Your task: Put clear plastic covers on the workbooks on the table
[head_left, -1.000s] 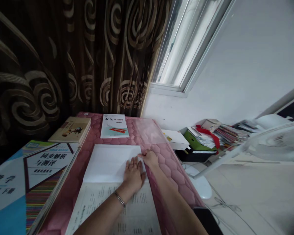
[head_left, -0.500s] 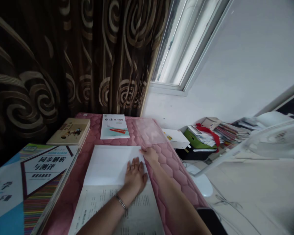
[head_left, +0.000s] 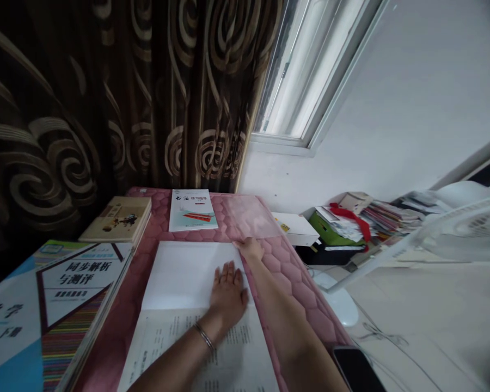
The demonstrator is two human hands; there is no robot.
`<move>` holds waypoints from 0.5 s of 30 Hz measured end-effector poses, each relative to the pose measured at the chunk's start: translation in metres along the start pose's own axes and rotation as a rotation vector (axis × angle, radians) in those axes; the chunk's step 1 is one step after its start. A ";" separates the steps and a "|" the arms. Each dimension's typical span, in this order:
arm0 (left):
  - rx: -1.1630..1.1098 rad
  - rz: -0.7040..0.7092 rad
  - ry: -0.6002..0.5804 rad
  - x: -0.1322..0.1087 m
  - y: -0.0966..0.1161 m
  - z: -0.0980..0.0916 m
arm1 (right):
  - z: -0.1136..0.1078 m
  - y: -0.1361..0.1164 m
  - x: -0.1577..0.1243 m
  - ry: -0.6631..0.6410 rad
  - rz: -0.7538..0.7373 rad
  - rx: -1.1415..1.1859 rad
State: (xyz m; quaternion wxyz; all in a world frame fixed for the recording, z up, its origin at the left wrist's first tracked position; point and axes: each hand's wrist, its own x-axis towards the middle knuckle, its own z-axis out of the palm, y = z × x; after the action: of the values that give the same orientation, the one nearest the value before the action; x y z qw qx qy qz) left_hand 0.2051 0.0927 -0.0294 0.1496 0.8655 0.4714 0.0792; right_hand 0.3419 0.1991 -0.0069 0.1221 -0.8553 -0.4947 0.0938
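Observation:
An open book (head_left: 159, 332) lies on the pink quilted cover, its printed page nearest me and a blank white page (head_left: 179, 272) at the far side. My left hand (head_left: 228, 291), with a bracelet at the wrist, rests flat on the right part of the white page, fingers stretched out. At the far right corner of that page is my right hand (head_left: 250, 250), its fingers closed at the edge; the exact grip is partly hidden. Just beyond the book lies a calligraphy exercise book (head_left: 193, 211), and a clear plastic sheet (head_left: 255, 216) sits to its right.
On the left are a stack of workbooks (head_left: 24, 326) and a beige book (head_left: 118, 219). A black phone (head_left: 357, 370) lies near the right edge. Beyond stand a white box (head_left: 296, 228), a green bag with papers (head_left: 330, 233) and a white fan (head_left: 453, 234). A patterned curtain (head_left: 147, 98) hangs behind.
My left hand remains flat on the white page, and my right hand stays at its corner with a slight shift. The view has moved slightly, showing more of the phone.

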 end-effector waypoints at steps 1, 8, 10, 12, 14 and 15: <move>0.005 0.001 -0.010 0.000 0.000 -0.001 | -0.001 -0.003 0.002 0.003 0.005 0.001; -0.003 0.014 0.046 -0.003 0.000 -0.002 | 0.006 0.001 -0.039 0.065 -0.246 0.044; -0.001 0.047 0.063 -0.001 -0.003 -0.004 | 0.013 0.011 -0.055 0.064 -0.379 0.033; 0.003 0.041 0.066 0.003 -0.014 -0.009 | 0.017 0.022 -0.068 0.050 -0.449 -0.005; 0.029 -0.014 0.090 0.008 -0.035 -0.018 | 0.019 0.031 -0.075 0.033 -0.449 -0.051; 0.051 -0.043 0.117 0.010 -0.049 -0.024 | 0.018 0.033 -0.077 0.030 -0.444 -0.073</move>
State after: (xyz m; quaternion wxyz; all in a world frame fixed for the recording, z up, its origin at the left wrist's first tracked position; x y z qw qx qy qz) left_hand 0.1647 0.1307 -0.0235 0.1014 0.8527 0.4995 0.1142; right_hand 0.3261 0.1185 -0.0305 0.1159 -0.7305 -0.6721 0.0340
